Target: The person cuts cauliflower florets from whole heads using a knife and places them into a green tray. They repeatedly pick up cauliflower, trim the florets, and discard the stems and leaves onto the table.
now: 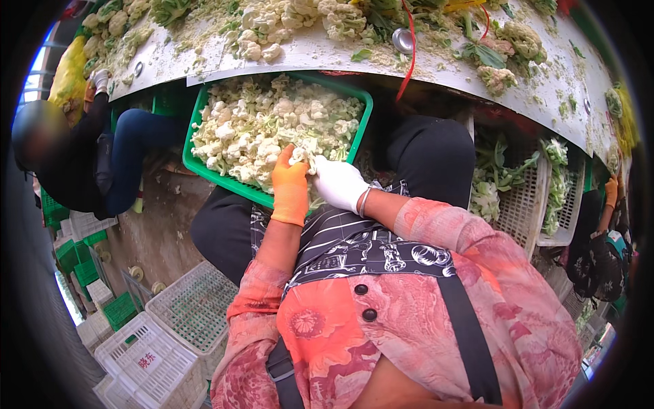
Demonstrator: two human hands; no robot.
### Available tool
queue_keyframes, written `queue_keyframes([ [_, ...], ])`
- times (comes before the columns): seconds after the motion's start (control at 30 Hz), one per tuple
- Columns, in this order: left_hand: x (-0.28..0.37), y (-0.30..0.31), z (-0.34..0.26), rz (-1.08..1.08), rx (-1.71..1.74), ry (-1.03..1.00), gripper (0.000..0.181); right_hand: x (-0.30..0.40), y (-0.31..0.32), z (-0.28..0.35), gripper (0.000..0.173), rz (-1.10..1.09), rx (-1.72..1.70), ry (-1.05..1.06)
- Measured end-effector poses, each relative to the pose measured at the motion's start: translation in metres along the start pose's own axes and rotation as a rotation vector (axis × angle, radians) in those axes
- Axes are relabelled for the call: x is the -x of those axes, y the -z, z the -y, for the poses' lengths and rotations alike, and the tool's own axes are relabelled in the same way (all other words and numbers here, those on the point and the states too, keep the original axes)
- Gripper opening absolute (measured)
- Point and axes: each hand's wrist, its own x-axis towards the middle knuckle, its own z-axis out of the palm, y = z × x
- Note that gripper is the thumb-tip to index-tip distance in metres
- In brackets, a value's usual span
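A green plastic crate (365, 125) full of cut cauliflower florets (265, 122) rests by my lap, partly under the table's edge. My left hand (290, 186), in an orange knit glove, is at the crate's near side with its fingers around a small floret piece. Close beside it, my right hand (341, 184), in a white glove, has its fingertips on the same small cauliflower floret (305, 152). Whether a tool is hidden between the hands, I cannot tell.
Cauliflower heads (342, 20), leaves and crumbs cover parts of the white table (204, 64). A red cord (410, 51) hangs over its edge. White crates (521, 204) with leaves stand at right, stacked crates (153, 353) at lower left. One person (76, 143) sits at left, another (603, 245) at right.
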Motion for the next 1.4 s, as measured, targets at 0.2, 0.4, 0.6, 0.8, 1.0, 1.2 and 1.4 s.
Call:
queue_keyframes([
  [0.2,-0.022,0.035,-0.018,0.023,-0.381,-0.129,0.047,-0.01,0.022,-0.006,0.028,-0.05,-0.658,-0.244],
  [0.4,-0.02,0.035,0.035,0.134,-1.064,-0.83,0.05,-0.008,0.034,-0.001,0.021,-0.231,-0.885,-0.231],
  [0.6,0.037,0.043,0.078,0.199,-1.3,-0.847,0.053,0.0,0.043,0.015,0.019,-0.203,-0.886,-0.156],
  [0.8,0.055,0.062,0.101,0.313,-1.619,-0.628,0.074,0.004,0.046,0.022,0.023,-0.199,-0.922,-0.162],
  [1.0,0.046,0.044,0.07,0.415,-1.619,-0.621,0.069,0.003,0.047,0.022,0.024,-0.207,-0.988,-0.136],
  [1.2,0.008,0.053,-0.002,0.179,-0.926,-0.471,0.029,0.008,0.054,0.022,0.024,-0.209,-1.043,-0.132],
  [1.4,-0.072,0.072,0.013,-0.121,-1.406,-0.834,0.077,0.007,0.055,0.034,0.024,-0.189,-1.035,-0.147],
])
